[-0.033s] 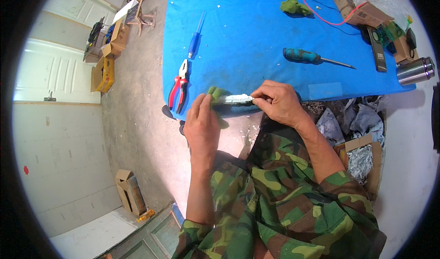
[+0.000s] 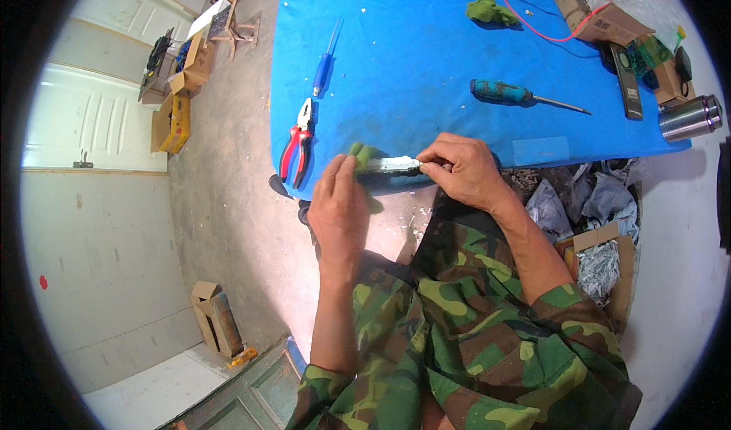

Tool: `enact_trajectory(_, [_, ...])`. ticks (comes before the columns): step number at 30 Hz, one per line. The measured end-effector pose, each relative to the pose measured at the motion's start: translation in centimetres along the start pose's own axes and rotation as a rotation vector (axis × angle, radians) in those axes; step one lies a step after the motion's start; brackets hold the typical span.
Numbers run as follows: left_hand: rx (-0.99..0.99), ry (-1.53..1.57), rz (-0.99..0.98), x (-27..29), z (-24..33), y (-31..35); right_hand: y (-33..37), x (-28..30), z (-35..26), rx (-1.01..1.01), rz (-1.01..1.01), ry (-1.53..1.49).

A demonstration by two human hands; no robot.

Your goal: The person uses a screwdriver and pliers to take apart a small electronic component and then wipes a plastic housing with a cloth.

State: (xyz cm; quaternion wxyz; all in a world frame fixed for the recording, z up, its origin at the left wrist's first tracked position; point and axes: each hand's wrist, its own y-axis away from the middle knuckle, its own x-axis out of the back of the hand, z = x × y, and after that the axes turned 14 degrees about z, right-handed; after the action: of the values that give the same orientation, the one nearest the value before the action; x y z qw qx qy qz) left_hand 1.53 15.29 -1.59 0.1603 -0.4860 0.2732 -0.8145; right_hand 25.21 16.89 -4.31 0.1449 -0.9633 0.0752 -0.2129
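At the table's near edge, a slim white bar-shaped part (image 2: pixel 394 164) with a dark lower edge lies level between my hands. My right hand (image 2: pixel 464 172) pinches its right end between thumb and fingertips. Around its left end my left hand (image 2: pixel 339 205) is closed on a green cloth (image 2: pixel 363 154), which hangs partly below the fingers. The cloth and fingers hide that end of the part. Left of my left hand lie red-and-black pliers (image 2: pixel 297 144), with a blue screwdriver (image 2: pixel 323 72) beyond them.
On the blue-covered table (image 2: pixel 403 72) lie a teal-handled screwdriver (image 2: pixel 502 92), another green cloth (image 2: pixel 489 11) and a red wire (image 2: pixel 533 34). A metal flask (image 2: pixel 689 118) and cardboard box (image 2: pixel 594 15) stand at right. Below it are plastic bags (image 2: pixel 548 209) and a box of silvery scraps (image 2: pixel 598 274).
My left hand and the green cloth have shifted slightly right along the white part. My right hand has stayed in place.
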Motion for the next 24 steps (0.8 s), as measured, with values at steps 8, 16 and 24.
enact_trajectory(8, [-0.172,0.054,-0.009,-2.5,4.2,1.8,0.0,0.0,0.2,0.059,-0.008,0.034])
enact_trajectory(16, [-0.075,-0.019,-0.080,-1.5,1.5,1.4,0.1,0.1,0.3,0.051,-0.011,0.027])
enact_trajectory(24, [0.001,-0.057,-0.020,-0.6,-0.3,1.0,0.1,-0.1,0.3,0.058,-0.016,0.038])
